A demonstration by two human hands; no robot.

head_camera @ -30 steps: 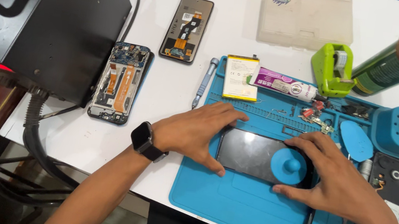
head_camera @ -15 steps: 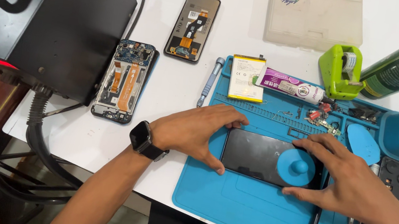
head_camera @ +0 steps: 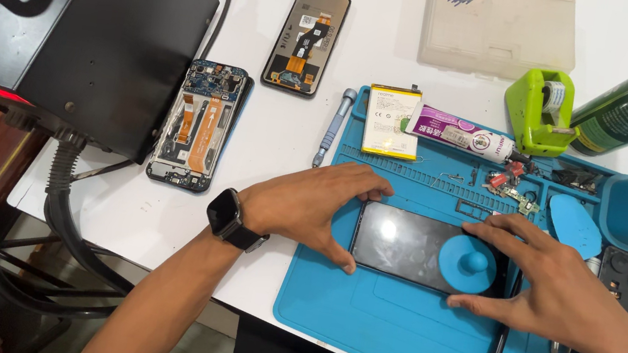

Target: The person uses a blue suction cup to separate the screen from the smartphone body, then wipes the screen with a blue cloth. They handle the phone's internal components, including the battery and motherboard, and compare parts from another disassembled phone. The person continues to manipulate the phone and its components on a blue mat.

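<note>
A dark glossy rectangular phone screen [head_camera: 412,247] lies flat between the left grip [head_camera: 309,205] and the right grip [head_camera: 556,290], both touching its ends; a round blue suction cup [head_camera: 468,264] sits on its right part, just beside the right grip's fingers. Beyond the left grip, a yellow-and-white rectangular battery label [head_camera: 392,120] lies flat, and just right of it a white and purple glue tube [head_camera: 459,134] lies on its side. Farther off, a translucent flat plastic box [head_camera: 501,30] bears a small coloured sticker at its top. Well left of the left grip, a small red lit display [head_camera: 5,95] glows on the black machine [head_camera: 94,24].
</note>
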